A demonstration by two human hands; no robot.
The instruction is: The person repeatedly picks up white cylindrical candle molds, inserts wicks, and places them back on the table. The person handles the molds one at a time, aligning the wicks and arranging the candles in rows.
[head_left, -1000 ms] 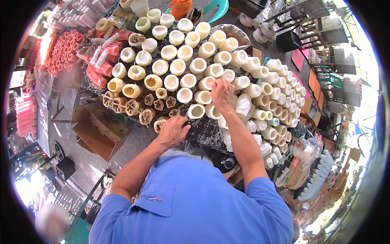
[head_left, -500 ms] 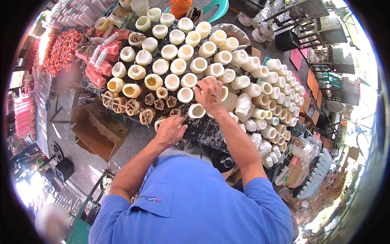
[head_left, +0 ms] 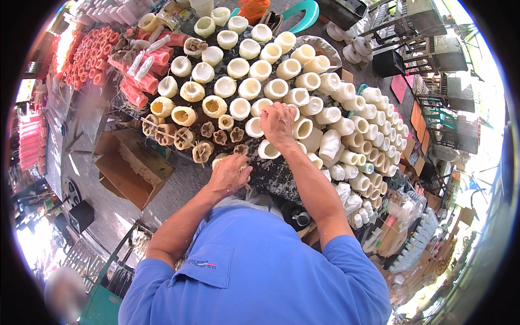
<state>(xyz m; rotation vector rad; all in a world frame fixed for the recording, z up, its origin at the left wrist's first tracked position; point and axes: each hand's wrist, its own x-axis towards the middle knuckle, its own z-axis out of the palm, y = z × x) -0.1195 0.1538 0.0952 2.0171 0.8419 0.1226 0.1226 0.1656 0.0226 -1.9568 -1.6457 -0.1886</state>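
A: Left hand (head_left: 230, 174)?
B: Curled on a small cream mould (head_left: 219, 161) at the near edge of the dark table (head_left: 271, 174); fingers closed round it.

A: Right hand (head_left: 278, 122)?
B: Knuckles up over the cream cups (head_left: 254, 127) in the middle rows, fingertips bent down among them. Whether they pinch anything, cannot tell.

A: Surroundings?
B: Flower-shaped moulds (head_left: 203, 151) left of the hands; pink tubes (head_left: 132, 93) further left; open box (head_left: 127, 168) below the table.

Bench (head_left: 271, 173) packed w/ cream cylindrical moulds (head_left: 249, 89), flower-shaped ones at left edge. Right hand (head_left: 277, 123) rests among centre moulds, fingers curled. Left hand (head_left: 230, 174) grips small mould at near edge. Red tubes (head_left: 135, 89) far left; cardboard box (head_left: 127, 168) below.
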